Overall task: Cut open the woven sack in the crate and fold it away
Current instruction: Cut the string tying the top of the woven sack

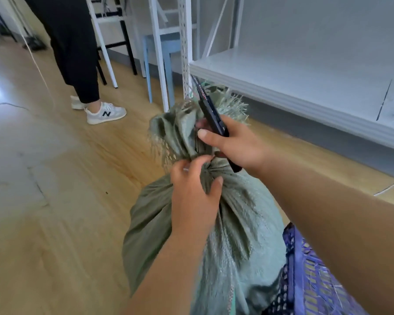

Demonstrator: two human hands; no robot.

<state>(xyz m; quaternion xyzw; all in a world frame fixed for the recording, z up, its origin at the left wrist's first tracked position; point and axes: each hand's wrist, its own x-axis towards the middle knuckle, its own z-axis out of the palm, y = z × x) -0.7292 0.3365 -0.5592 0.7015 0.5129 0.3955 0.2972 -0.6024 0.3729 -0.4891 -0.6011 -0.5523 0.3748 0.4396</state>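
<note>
Midway through the job, a person's left hand (192, 189) gripped the tied neck of a green woven sack (241, 223), its fingers (199, 160) curled tight round the cinched gather and the thumb pressed into the cloth on the near side. Just beyond those fingers, the right hand (234, 144) was clenched round a dark, slim-handled cutter (210, 112), thumb laid flat across the handle and the tool's long tip slanting up and away past the sack's frayed mouth. Whether a blade was out could not be told.

The sack's cloth was a coarse plastic weave, dull green, puckered into deep pleats beneath the gripping fingers and bursting above them into a ragged fringe of loose strands. Its bulging body stood below the hands, resting in a blue-purple plastic crate (309, 276) with a perforated lattice wall, seen to the right of the left forearm.

Beyond the cutter's tip ran a pale grey metal shelf (293, 71) with a ribbed front edge and a perforated upright. Left of the hands lay a light wood-grain floor (55, 201), where another person in black trousers and grey-white trainers (106, 113) stood beside a pale blue stool (162, 48).
</note>
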